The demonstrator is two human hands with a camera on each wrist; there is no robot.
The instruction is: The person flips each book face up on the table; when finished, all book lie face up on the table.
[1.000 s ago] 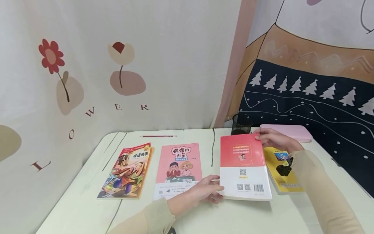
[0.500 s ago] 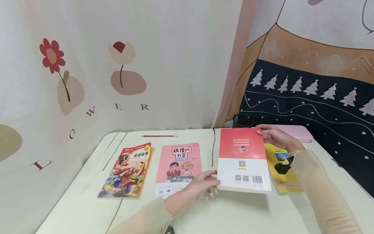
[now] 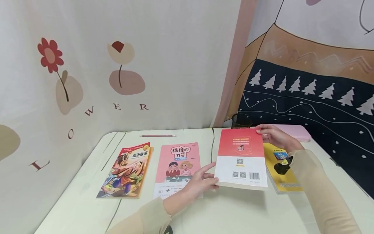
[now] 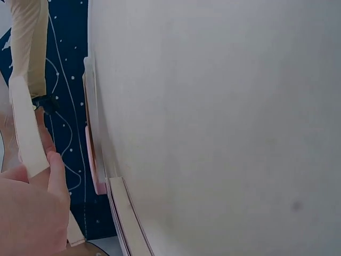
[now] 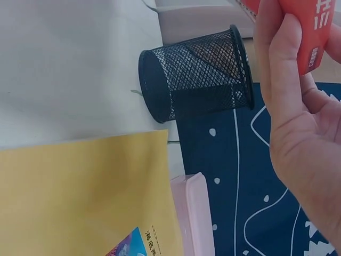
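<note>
A red and white book [image 3: 241, 159], its back cover with QR codes and a barcode facing up, is held between both hands over the table. My left hand [image 3: 200, 182] grips its lower left corner; in the left wrist view the thumb and fingers pinch the pale page block [image 4: 27, 128]. At the upper right corner my right hand [image 3: 274, 136] pinches the book, and the right wrist view shows its red spine [image 5: 311, 32] between fingers and thumb. Partly under the left hand lies a pink book [image 3: 179, 162]. A yellow book [image 3: 281, 172] lies below the right forearm.
A book with a colourful illustrated cover [image 3: 125, 172] lies at the left. Behind are a pencil [image 3: 157, 136], a black mesh pen holder [image 5: 202, 72] and a pink case [image 3: 295, 132]. Curtains with printed patterns [image 3: 175, 65] hang along the table's back.
Both hands have raised the red and white book and shifted it slightly left, so it tilts more. The left hand has moved up with it. The other books stay in place.
</note>
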